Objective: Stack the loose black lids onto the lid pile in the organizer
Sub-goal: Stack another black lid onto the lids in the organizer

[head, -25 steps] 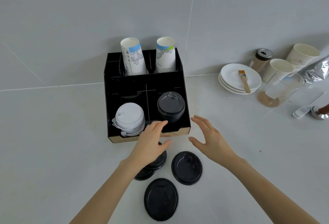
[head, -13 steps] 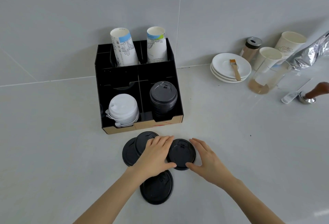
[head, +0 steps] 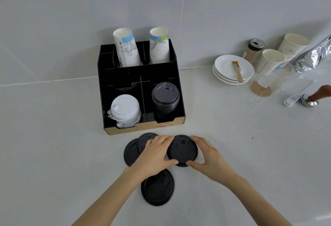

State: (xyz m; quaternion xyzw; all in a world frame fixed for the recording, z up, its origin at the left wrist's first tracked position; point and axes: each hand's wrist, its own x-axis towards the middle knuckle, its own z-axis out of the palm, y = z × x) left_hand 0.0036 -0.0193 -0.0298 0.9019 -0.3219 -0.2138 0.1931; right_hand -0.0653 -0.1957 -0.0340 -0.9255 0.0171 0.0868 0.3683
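Several loose black lids lie on the counter in front of a black organizer [head: 179, 89]. My left hand [head: 155, 154] and my right hand [head: 206, 154] both grip the rim of one black lid [head: 181, 151] from either side. Two overlapping lids [head: 133, 151] lie to its left, partly under my left hand. Another lid [head: 157, 188] lies nearer to me, under my left wrist. The organizer's front right compartment holds the black lid pile [head: 165, 96]; a white lid pile [head: 125, 110] fills the front left one.
Two tall paper cup stacks [head: 141, 49] stand in the organizer's back compartments against the wall. At the right are stacked white saucers [head: 231, 72] with a brush, paper cups [head: 272, 60], a glass jug [head: 268, 82], a foil bag [head: 311, 57] and a tamper [head: 313, 99].
Both hands came down from the organizer's front to the counter and closed around one loose black lid. The view shifted slightly downward.
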